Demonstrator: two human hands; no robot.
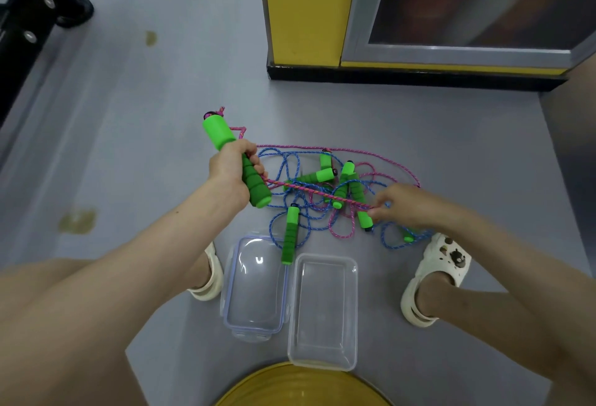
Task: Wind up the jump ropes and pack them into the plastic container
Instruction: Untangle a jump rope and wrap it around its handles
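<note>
My left hand (233, 169) grips two green foam handles (219, 133) of a pink jump rope, held above the grey floor. The pink rope (317, 193) runs taut from that hand to my right hand (401, 205), which pinches it. Beneath lies a tangle of blue and pink ropes (322, 180) with several green handles. One handle (290, 234) lies with its end over the container lid (256, 289). The clear plastic container (323, 310) stands open beside the lid, with nothing in it.
My feet in cream clogs, left (208, 276) and right (433, 276), flank the container and lid. A yellow stool edge (300, 386) is at the bottom. A yellow cabinet (306, 9) with a black base stands behind; a black metal frame (35, 12) is far left.
</note>
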